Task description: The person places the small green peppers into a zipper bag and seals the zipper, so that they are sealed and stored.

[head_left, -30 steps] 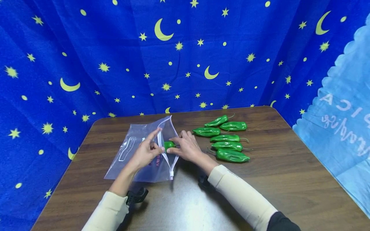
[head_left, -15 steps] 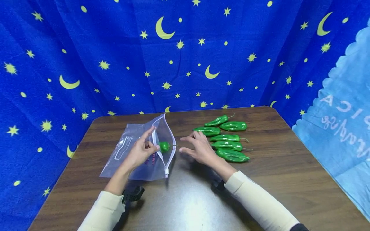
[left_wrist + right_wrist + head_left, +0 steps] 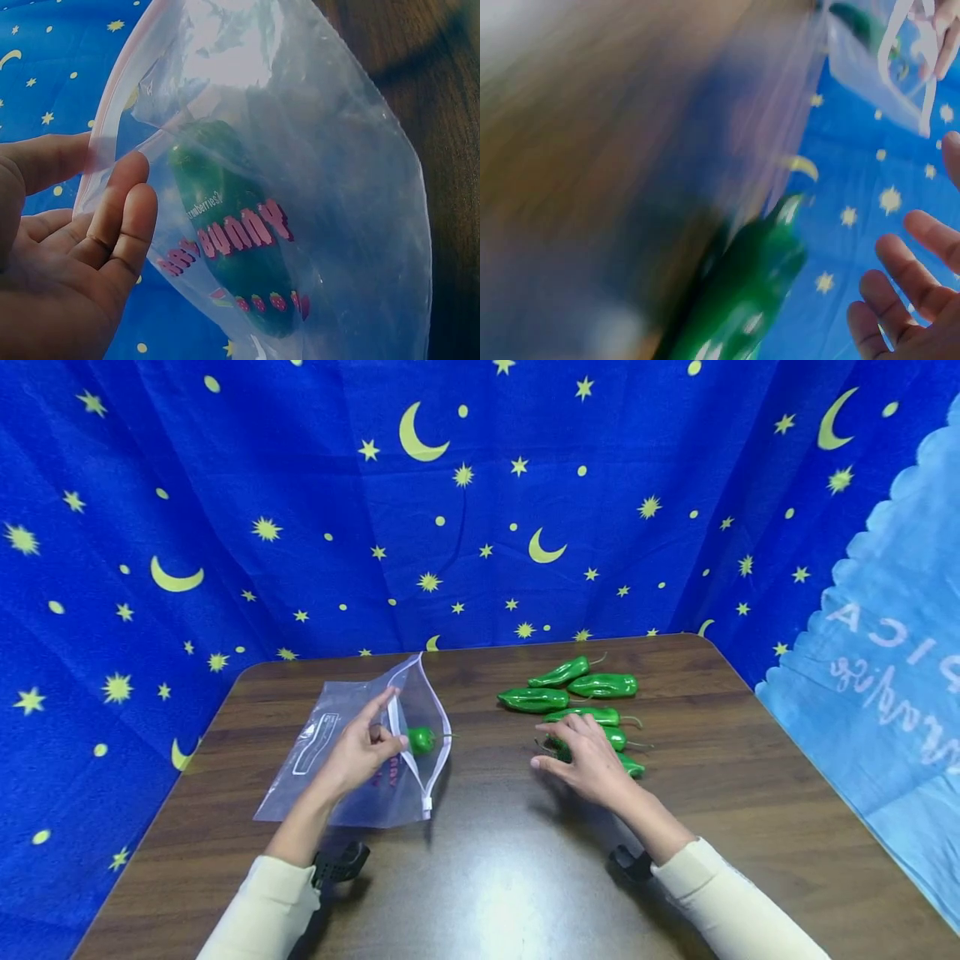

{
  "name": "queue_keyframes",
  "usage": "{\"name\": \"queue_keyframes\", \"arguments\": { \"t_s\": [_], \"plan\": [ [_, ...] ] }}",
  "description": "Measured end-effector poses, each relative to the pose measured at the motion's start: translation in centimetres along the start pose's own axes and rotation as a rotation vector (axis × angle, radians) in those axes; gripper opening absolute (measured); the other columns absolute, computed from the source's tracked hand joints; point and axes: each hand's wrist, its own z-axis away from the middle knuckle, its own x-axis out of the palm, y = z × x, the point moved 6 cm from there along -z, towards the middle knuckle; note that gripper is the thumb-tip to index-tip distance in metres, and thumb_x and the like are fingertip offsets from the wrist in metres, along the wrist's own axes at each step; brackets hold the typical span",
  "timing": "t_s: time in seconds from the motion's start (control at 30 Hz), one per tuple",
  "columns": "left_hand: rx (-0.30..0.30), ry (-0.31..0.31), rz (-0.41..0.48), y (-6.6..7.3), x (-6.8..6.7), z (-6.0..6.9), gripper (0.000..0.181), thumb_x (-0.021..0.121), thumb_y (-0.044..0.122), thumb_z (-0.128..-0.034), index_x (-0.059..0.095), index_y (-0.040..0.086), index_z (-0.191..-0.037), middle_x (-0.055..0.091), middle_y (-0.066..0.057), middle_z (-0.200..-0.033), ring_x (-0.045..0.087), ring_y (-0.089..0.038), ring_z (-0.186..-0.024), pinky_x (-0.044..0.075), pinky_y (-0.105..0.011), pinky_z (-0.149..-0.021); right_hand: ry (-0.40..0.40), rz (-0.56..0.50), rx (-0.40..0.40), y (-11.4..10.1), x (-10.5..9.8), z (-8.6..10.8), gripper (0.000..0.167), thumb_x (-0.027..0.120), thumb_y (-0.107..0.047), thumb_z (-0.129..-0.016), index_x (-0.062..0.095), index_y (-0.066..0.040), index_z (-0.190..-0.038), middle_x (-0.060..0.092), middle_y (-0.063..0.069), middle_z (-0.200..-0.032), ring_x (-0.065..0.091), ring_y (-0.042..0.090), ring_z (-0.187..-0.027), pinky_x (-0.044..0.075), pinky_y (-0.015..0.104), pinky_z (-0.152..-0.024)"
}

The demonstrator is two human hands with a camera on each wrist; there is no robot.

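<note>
My left hand [image 3: 358, 755] pinches the near layer of the mouth of a clear zip bag [image 3: 311, 752], holding it apart. Inside the mouth lies a green pepper [image 3: 422, 741], its stem poking toward the right; the left wrist view shows this pepper [image 3: 232, 232] through the printed plastic. My right hand [image 3: 592, 762] hovers with spread fingers over the nearest green peppers [image 3: 632, 766], partly covering them, and holds nothing. In the right wrist view a pepper [image 3: 742, 292] lies beside the fingers of my right hand [image 3: 907, 300]; whether they touch, I cannot tell.
Behind the right hand lie more green peppers [image 3: 532, 699] on the brown wooden table [image 3: 480, 835]. A white slider [image 3: 427, 807] sits at the bag's near corner. A blue star-and-moon cloth [image 3: 480, 527] hangs along the table's far edge.
My right hand has let go of the pepper in the bag's mouth and moved right to the other peppers. My left hand and the bag have shifted slightly left.
</note>
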Motion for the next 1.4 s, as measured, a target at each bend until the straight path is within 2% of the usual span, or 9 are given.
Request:
{"name": "queue_keyframes", "arguments": {
  "t_s": [0.2, 0.4, 0.63, 0.8, 0.87, 0.93, 1.07, 1.23, 1.4],
  "plan": [
    [-0.005, -0.010, -0.003, 0.1, 0.0, 0.0, 0.080, 0.065, 0.001, -0.0840, 0.021, 0.011, -0.151, 0.058, -0.014, -0.073, 0.054, -0.011, -0.056, 0.046, -0.029, -0.046, -0.001, 0.041, 0.098, 3.7, -1.2, 2.2, 0.052, 0.075, -0.039, -0.076, 0.064, -0.012, -0.119, 0.061, 0.008, -0.106, 0.049, 0.027, -0.099, 0.041, 0.042, -0.081],
    [-0.009, -0.004, -0.009, 0.1, 0.2, -0.1, 0.080, 0.065, 0.001, -0.0839, 0.022, 0.011, -0.151, 0.059, -0.019, -0.095, 0.054, -0.010, -0.058, 0.044, -0.024, -0.047, 0.000, 0.095, 0.172, 6.9, -1.8, 4.3, 0.053, 0.077, -0.037, -0.075, 0.064, -0.010, -0.118, 0.062, 0.013, -0.106, 0.050, 0.031, -0.096, 0.040, 0.047, -0.079],
    [-0.012, -0.004, -0.013, -0.1, 0.2, -0.1, 0.080, 0.065, 0.001, -0.0838, 0.022, 0.012, -0.151, 0.057, -0.022, -0.107, 0.054, -0.010, -0.058, 0.042, -0.022, -0.047, -0.010, 0.097, 0.218, 8.8, -2.3, 5.4, 0.051, 0.078, -0.034, -0.074, 0.065, -0.008, -0.116, 0.063, 0.015, -0.105, 0.050, 0.030, -0.090, 0.039, 0.043, -0.075],
    [-0.018, -0.007, -0.023, -0.1, 0.3, -0.1, 0.081, 0.065, 0.002, -0.0836, 0.022, 0.013, -0.151, 0.061, -0.020, -0.091, 0.053, -0.011, -0.058, 0.043, -0.022, -0.047, -0.018, 0.094, 0.225, 9.1, -2.2, 5.8, 0.049, 0.078, -0.032, -0.074, 0.065, -0.007, -0.115, 0.063, 0.015, -0.106, 0.050, 0.029, -0.090, 0.039, 0.041, -0.074],
    [-0.018, -0.013, -0.030, -0.1, 0.5, -0.1, 0.081, 0.065, 0.002, -0.0838, 0.022, 0.013, -0.151, 0.061, -0.017, -0.078, 0.053, -0.011, -0.057, 0.043, -0.022, -0.047, -0.019, 0.092, 0.225, 9.3, -2.1, 5.9, 0.049, 0.078, -0.031, -0.075, 0.065, -0.007, -0.115, 0.064, 0.015, -0.106, 0.050, 0.029, -0.091, 0.039, 0.042, -0.075],
    [-0.015, -0.019, -0.030, -0.2, 0.6, -0.2, 0.080, 0.065, 0.002, -0.0839, 0.022, 0.012, -0.151, 0.059, -0.012, -0.072, 0.052, -0.011, -0.056, 0.042, -0.022, -0.047, -0.019, 0.094, 0.225, 9.6, -2.0, 6.0, 0.048, 0.078, -0.031, -0.075, 0.065, -0.007, -0.115, 0.064, 0.016, -0.107, 0.051, 0.030, -0.091, 0.039, 0.043, -0.075],
    [-0.009, -0.022, -0.029, -0.3, 0.8, -0.4, 0.079, 0.064, 0.000, -0.0843, 0.022, 0.010, -0.150, 0.055, -0.005, -0.068, 0.050, -0.010, -0.055, 0.041, -0.022, -0.046, -0.021, 0.090, 0.237, 10.2, -1.7, 6.3, 0.048, 0.078, -0.030, -0.074, 0.065, -0.006, -0.114, 0.064, 0.017, -0.108, 0.051, 0.032, -0.093, 0.039, 0.044, -0.076],
    [-0.012, -0.021, -0.032, -0.5, 0.9, -0.5, 0.078, 0.064, 0.001, -0.0845, 0.023, 0.010, -0.150, 0.053, -0.003, -0.067, 0.050, -0.011, -0.055, 0.040, -0.022, -0.046, -0.012, 0.076, 0.250, 10.8, -1.5, 6.7, 0.047, 0.078, -0.029, -0.074, 0.065, -0.006, -0.113, 0.064, 0.016, -0.108, 0.052, 0.034, -0.093, 0.039, 0.044, -0.075],
    [-0.016, -0.020, -0.033, -0.5, 1.1, -0.5, 0.078, 0.064, 0.001, -0.0843, 0.023, 0.010, -0.150, 0.055, -0.007, -0.068, 0.051, -0.013, -0.056, 0.040, -0.022, -0.045, 0.038, 0.098, 0.188, 9.8, -1.8, 6.2, 0.044, 0.079, -0.026, -0.073, 0.066, -0.006, -0.110, 0.065, 0.015, -0.103, 0.052, 0.032, -0.091, 0.039, 0.043, -0.074]
  ]
}}
